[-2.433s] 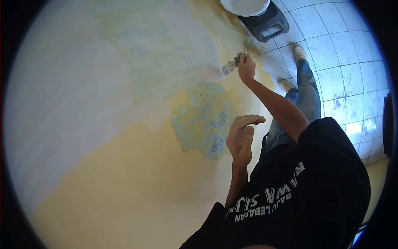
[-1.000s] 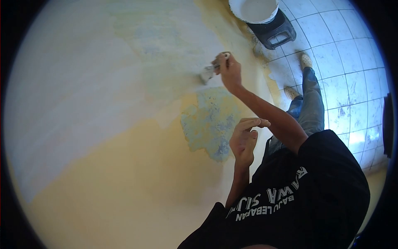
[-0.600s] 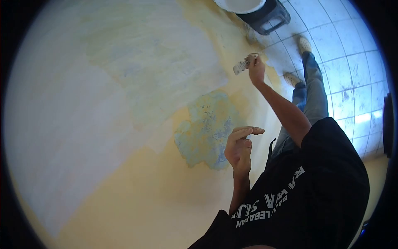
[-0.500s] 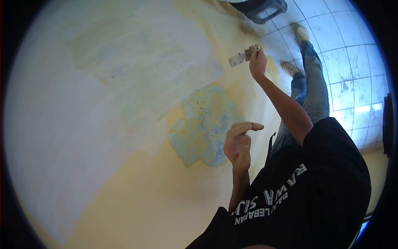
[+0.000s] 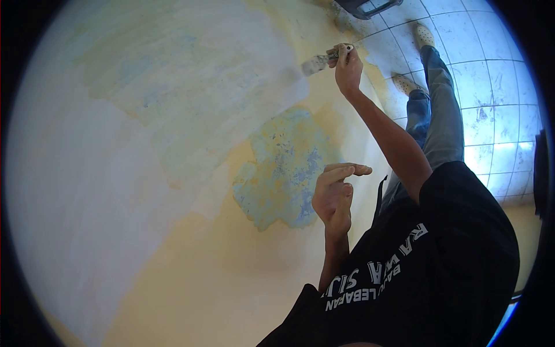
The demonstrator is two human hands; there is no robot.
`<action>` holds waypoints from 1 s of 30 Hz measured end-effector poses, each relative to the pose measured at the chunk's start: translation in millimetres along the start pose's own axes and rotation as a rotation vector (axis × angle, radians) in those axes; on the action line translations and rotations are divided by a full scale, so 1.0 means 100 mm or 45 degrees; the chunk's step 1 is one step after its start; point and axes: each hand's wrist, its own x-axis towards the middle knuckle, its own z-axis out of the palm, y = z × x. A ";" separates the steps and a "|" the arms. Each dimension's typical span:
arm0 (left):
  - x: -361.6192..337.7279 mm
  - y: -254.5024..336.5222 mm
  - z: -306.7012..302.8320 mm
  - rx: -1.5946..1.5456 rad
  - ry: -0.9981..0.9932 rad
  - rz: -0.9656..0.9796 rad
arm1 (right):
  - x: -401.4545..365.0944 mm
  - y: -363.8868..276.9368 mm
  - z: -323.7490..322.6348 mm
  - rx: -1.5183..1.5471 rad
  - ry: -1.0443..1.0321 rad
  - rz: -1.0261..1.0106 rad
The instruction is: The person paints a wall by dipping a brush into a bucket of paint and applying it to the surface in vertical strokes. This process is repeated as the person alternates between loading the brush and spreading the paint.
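My right hand [image 5: 348, 70] is closed around the handle of a paintbrush [image 5: 315, 65]. White-smeared and slightly blurred, the brush's flat end points left, at the edge of a pale painted area on the wall [image 5: 196, 254]. Nearer to me, my left hand [image 5: 333, 199] is raised with bent fingers apart from the thumb, and nothing is in it. Behind its fingers, a blue-green patch [image 5: 283, 168] with a ragged outline and yellow spots shows on the yellow wall.
White tiled floor [image 5: 480, 115] with dark smudges lies to the right, where my legs and light clogs [image 5: 425, 36] show. A dark plastic object [image 5: 370, 8] stands at the top edge. Something dark [image 5: 541, 173] is at the far right.
My right hand has moved the paintbrush up and left, over to the border of the pale area. The left hand has barely shifted and keeps its bent shape.
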 end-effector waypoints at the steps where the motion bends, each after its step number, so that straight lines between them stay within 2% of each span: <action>1: 0.00 0.00 -0.01 0.002 0.002 -0.010 | 0.00 0.05 0.00 -0.098 -0.012 -0.046; 3: -0.01 -0.03 -0.02 -0.003 0.002 -0.027 | -0.08 0.12 0.09 -0.106 -0.086 0.092; 7: -0.05 -0.11 -0.03 0.059 0.019 -0.043 | -0.32 -0.40 0.18 0.323 -0.189 0.196; 8: -0.07 -0.10 -0.03 0.054 0.022 -0.055 | -0.30 -0.35 0.15 0.423 -0.185 0.174; 12: -0.09 -0.13 -0.05 0.042 -0.004 -0.009 | -0.29 -0.25 0.21 -0.007 -0.054 0.003; 13: -0.06 -0.14 -0.04 0.029 -0.003 0.016 | -0.34 -0.21 0.30 0.013 -0.085 -0.003; 15: -0.04 -0.16 -0.02 0.005 0.015 0.054 | -0.58 -0.40 0.42 -0.050 -0.317 -0.185; 18: -0.02 -0.15 -0.07 0.077 0.028 0.053 | -0.64 -0.76 0.40 0.228 -0.333 0.049; 19: 0.00 -0.13 -0.10 0.075 0.043 0.088 | -0.53 -0.67 0.38 0.400 -0.230 0.080; 21: 0.06 -0.10 -0.14 0.064 0.062 0.167 | -0.35 -0.57 0.29 0.225 -0.058 0.059; 22: 0.06 -0.11 -0.18 0.068 0.094 0.166 | -0.35 -0.48 0.30 0.082 -0.074 -0.003; 25: 0.13 -0.17 -0.27 0.084 0.151 0.159 | -0.67 -0.55 0.40 0.102 -0.288 -0.074; 26: 0.14 -0.18 -0.31 0.104 0.164 0.158 | -0.77 -0.74 0.41 0.213 -0.368 0.001; 29: 0.09 -0.15 -0.42 0.183 0.224 0.134 | -0.67 -0.72 0.36 0.494 -0.204 0.028; 30: 0.10 -0.13 -0.44 0.204 0.241 0.136 | -0.60 -0.70 0.33 0.399 -0.084 0.009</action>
